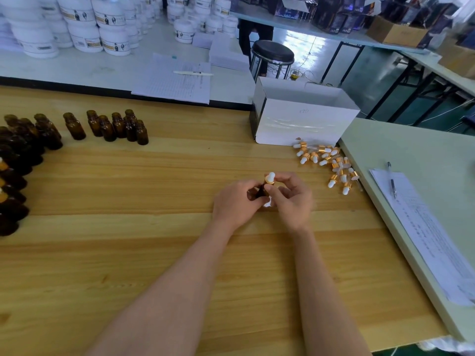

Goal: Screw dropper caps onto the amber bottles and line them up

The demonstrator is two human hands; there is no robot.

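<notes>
Over the middle of the wooden table (pixel 128 253), my left hand (pixel 235 204) grips a small amber bottle (pixel 261 191). My right hand (pixel 291 199) pinches the gold-collared dropper cap (pixel 270 178) with a white bulb that sits on the bottle's neck. A second white bulb shows under my right palm. Several uncapped amber bottles (pixel 118 127) stand at the far left of the table, and a dense group of them (pixel 15 170) runs down the left edge. A loose pile of dropper caps (pixel 329 163) lies at the right of the table.
An open white box (pixel 303 116) stands behind the cap pile. A pale green table (pixel 411 155) to the right carries papers and a pen (pixel 392 179). Behind, a white table holds paper sheets (pixel 177 80) and many white jars (pixel 84 24). A black stool (pixel 272 53) stands beyond.
</notes>
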